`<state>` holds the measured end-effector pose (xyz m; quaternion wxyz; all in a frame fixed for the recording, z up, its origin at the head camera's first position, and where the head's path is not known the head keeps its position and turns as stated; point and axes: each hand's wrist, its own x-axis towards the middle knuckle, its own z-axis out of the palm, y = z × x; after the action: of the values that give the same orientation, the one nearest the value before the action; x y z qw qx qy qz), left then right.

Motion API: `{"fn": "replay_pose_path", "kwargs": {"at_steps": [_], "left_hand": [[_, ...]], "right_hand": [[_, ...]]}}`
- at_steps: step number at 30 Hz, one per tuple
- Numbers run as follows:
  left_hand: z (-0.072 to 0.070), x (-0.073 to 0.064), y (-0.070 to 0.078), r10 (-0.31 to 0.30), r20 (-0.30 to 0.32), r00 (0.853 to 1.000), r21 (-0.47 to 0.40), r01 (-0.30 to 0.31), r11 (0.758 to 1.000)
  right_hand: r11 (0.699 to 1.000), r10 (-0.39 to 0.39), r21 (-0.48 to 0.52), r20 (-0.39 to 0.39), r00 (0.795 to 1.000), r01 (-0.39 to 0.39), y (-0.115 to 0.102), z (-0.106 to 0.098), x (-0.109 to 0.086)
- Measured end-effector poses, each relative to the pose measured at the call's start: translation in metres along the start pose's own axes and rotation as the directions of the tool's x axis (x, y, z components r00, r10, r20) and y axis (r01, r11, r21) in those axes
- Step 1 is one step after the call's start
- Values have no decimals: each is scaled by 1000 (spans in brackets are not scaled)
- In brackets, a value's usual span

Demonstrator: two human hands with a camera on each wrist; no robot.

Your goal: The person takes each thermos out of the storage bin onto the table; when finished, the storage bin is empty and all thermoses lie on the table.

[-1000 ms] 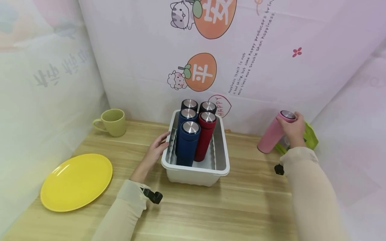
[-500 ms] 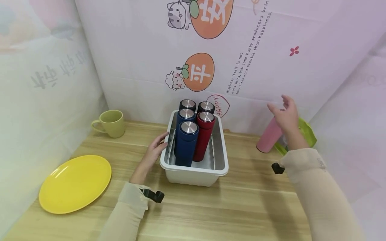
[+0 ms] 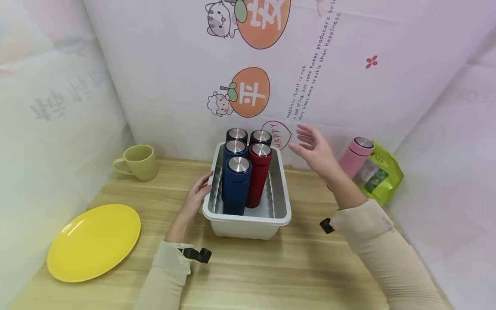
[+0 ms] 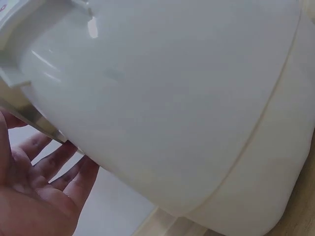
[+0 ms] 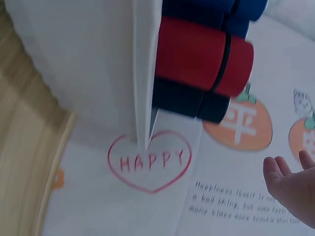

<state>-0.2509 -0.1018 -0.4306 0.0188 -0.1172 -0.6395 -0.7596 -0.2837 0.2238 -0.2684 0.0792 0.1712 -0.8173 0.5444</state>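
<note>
Mid-frame, bottles point(image 3: 258, 181) stand in a white bin point(image 3: 245, 228), best steadied by the left hand point(image 3: 195, 196), fingers relaxed against its left side, while the empty right hand point(image 3: 320, 154), fingers loose, right of centre, should approach gently from above.

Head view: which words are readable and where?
"HAPPY": red heart drawing.
"Happiness itself is not a bad thing, but some happy producers brin… many times more trouble than happiness.": white sheet.
"平": orange fruit drawing.
"安" (cropped): upper drawing.
Unreadable: green bag label, left wall characters.
</note>
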Motion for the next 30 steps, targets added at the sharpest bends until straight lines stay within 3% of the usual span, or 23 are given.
{"fn": "replay_pose_path", "kwargs": {"at_steps": [5,13,19,24,30], "left_hand": [[-3,1,3,8,10,1000,-1,-8,1000],[-2,2,7,-2,-8,1000,-41,1,999],[2,1,6,-20,-1,1000,-58,20,998],[2,1,5,-18,-4,1000,-69,18,997],[2,0,4,-21,1,1000,-72,21,997]], "right_hand": [[999,-18,45,93,996,14,-11,30,-5],[1000,-16,-16,239,971,20,-17,71,-11],[999,-30,-29,240,970,38,-15,84,-15],[999,-40,-23,285,958,49,-12,93,-16],[997,-8,-75,289,957,31,-11,102,-17]]}}
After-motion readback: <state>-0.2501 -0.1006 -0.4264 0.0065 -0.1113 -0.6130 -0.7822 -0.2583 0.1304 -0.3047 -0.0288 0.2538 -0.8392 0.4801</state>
